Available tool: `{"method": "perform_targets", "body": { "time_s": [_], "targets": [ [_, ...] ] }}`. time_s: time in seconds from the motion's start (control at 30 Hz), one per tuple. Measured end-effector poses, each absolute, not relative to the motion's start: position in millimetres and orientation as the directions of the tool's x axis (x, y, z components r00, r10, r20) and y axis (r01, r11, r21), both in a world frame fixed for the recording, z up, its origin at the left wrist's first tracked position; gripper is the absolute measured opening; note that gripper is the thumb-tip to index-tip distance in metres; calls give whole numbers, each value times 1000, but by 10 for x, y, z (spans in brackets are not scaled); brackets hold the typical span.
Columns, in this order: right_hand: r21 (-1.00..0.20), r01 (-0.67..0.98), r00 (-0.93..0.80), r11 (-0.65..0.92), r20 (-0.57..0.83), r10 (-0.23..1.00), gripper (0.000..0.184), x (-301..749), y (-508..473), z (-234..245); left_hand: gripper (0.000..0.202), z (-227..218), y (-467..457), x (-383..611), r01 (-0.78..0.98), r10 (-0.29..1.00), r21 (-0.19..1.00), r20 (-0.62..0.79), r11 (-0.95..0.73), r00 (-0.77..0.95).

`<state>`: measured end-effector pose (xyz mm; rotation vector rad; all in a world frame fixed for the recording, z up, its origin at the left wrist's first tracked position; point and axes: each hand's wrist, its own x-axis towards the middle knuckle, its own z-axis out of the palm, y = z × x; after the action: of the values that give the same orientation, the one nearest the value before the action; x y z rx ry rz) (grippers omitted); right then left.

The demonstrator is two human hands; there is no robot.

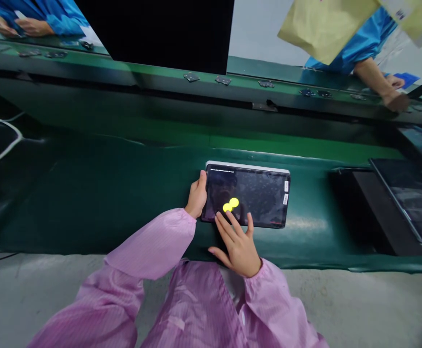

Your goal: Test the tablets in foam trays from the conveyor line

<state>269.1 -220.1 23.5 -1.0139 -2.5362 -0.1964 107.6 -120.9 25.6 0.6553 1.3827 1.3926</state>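
Plainly two dots (234, 202) on one tablet (260, 195)

We count one tablet (256, 193) — two yellow dots (234, 202) and two white labels (286, 199) on its face — the wearer's two bare hands (240, 247), and two blue-clad co-workers (64, 19).

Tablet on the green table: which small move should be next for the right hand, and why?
Perhaps slide the right hand lightly across the tablet: it reaches over the lower edge, two yellow spots show just beyond it, and the left hand holds the left edge, which should steady it.
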Motion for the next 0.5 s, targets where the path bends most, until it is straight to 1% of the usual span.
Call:
{"method": "perform_targets", "body": {
  "time_s": [0.1,0.23,0.4,0.5],
  "targets": [
    [-4,708,-646,707,402,649,55,2674,-2200,211,70,273,-1211,1078,-295,912,940,-263,170,-313],
    [-27,725,-616,688,421,666,56,2635,-2160,188,72,282,-1213,1081,-318,923,935,-252,155,-290],
    [16,739,-623,674,398,673,59,2603,-2145,215,76,292,-1219,1086,-324,920,932,-263,164,-291],
    [-2,748,-588,663,461,665,59,2640,-2157,220,76,292,-1221,1085,-312,918,935,-264,169,-295]
  ]
}}
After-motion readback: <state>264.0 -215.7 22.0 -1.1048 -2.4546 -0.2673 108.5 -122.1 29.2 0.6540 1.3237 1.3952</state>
